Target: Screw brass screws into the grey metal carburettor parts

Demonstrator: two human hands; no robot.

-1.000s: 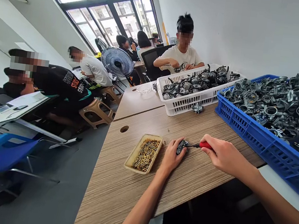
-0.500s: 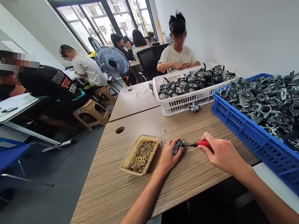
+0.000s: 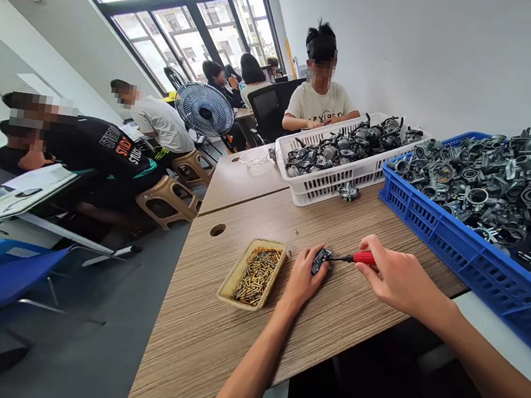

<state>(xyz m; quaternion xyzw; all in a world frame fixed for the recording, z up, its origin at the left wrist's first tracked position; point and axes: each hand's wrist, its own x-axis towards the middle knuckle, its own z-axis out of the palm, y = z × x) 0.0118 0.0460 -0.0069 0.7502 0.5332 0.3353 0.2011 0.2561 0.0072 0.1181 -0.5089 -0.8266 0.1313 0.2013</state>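
We hold the small dark metal part [image 3: 321,262] in our left hand [image 3: 305,276], near the centre of the frame, low over the tabletop [image 3: 207,341]; whether it touches the wood, we cannot tell. Its long axis goes from upper right to lower left, steeply inclined, and its right side faces the screwdriver [image 3: 364,257]. Our fingers cover some of the outline, so we cannot tell its exact front end.

Our right hand [image 3: 399,278] grips the red handle of the screwdriver, which lies nearly level across the frame, with the shaft directed to the left and a little down. The shaft reaches the right side of the part; the contact at the tip is too small to see.

The near edge of the tabletop climbs from lower centre toward the right, below both hands. On the left, the side edge descends to the lower left. The plastic tray [image 3: 223,290] of brass-coloured pins [image 3: 258,276] stands near our left hand, apart from it. Wood surface extends between the part and the white basket [image 3: 317,196] above, and also toward the blue basket [image 3: 454,250] at right.
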